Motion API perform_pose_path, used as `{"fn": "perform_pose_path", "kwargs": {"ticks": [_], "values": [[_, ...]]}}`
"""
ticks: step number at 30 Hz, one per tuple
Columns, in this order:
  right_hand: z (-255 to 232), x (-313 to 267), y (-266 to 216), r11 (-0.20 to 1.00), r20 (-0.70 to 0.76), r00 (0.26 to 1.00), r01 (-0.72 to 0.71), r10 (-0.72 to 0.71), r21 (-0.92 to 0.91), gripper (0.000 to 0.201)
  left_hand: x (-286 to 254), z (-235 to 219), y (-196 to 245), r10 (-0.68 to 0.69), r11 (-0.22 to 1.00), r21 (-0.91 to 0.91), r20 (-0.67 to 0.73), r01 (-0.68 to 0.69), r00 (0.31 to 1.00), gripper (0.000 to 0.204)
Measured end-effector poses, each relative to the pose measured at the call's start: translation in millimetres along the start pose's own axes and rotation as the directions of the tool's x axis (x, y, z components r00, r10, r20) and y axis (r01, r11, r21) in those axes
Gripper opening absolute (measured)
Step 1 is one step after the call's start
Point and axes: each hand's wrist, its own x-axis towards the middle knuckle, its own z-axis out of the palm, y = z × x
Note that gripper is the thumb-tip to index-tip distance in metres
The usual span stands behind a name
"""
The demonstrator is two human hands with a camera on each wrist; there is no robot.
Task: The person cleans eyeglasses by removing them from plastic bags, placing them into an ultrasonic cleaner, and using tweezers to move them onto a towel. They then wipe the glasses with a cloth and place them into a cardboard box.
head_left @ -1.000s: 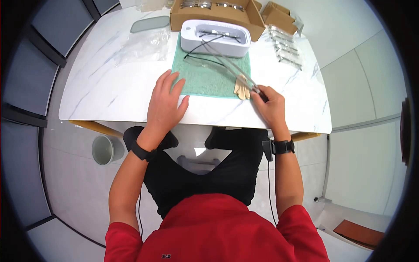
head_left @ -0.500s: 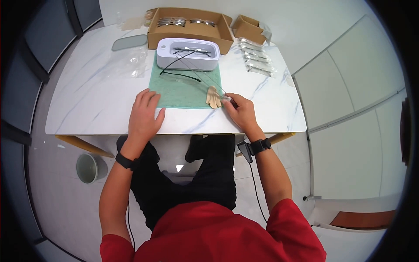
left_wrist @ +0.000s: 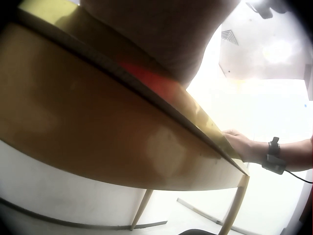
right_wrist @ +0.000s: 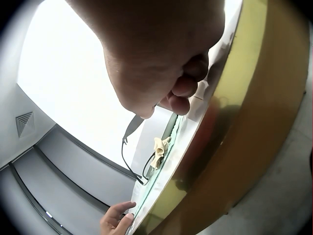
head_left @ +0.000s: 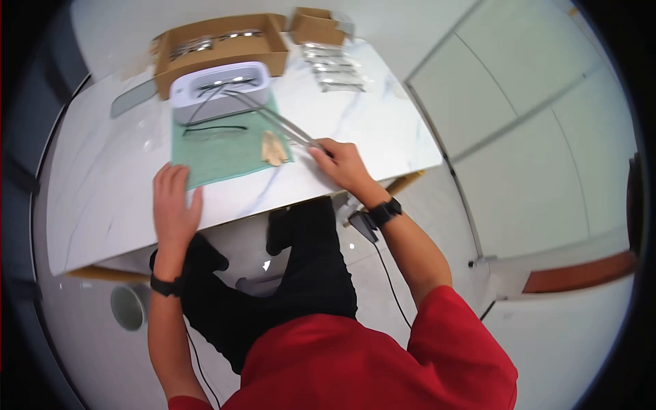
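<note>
My right hand (head_left: 342, 164) grips the near end of long metal tweezers (head_left: 290, 128). Their prongs reach up and left over the white cleaner tub (head_left: 198, 108), where the tips overlap the glasses in the head view. Those dark-framed glasses (head_left: 215, 128) have their front in the tub, while the temples hang out over the green towel (head_left: 225, 154). At the towel's near left corner, my left hand (head_left: 176, 208) rests with loosely straight fingers and holds nothing. Small beige finger-shaped covers (head_left: 273, 149) lie on the towel, left of the right hand.
Behind the tub stands a cardboard box (head_left: 273, 58) with several pairs of glasses. A smaller carton (head_left: 316, 31) and several clear-wrapped packets (head_left: 335, 68) are to its right. A flat grey lid (head_left: 134, 99) lies at the left. Below the table is a bin (head_left: 128, 307).
The head view has swung right, so the table appears further left and tilted. My left fingers have come down at the towel's edge. The right hand keeps its hold on the tweezers.
</note>
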Motion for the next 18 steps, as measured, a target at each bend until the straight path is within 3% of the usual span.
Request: {"fn": "perform_pose_path", "kwargs": {"ticks": [9, 12, 15, 18], "values": [[15, 4, 6, 0.994, -0.090, 0.992, 0.091, -0.085, 0.068, 0.030, 3, -8, 7, -0.025, 0.999, 0.025, 0.021, 0.024, 0.999, 0.045], [11, 6, 8, 0.997, -0.043, 0.999, 0.028, -0.025, 0.076, 0.028, 4, 0, 7, 0.014, 1.000, -0.004, 0.020, -0.014, 1.000, 0.045], [18, 5, 16, 0.995, -0.122, 0.989, 0.088, -0.083, 0.042, 0.027, 2, -1, 1, 0.031, 0.999, 0.021, -0.006, -0.031, 1.000, 0.045], [17, 5, 13, 0.993, -0.066, 0.998, 0.019, -0.011, 0.116, 0.025, 5, -5, 5, 0.008, 1.000, -0.006, 0.004, -0.008, 1.000, 0.045]]}}
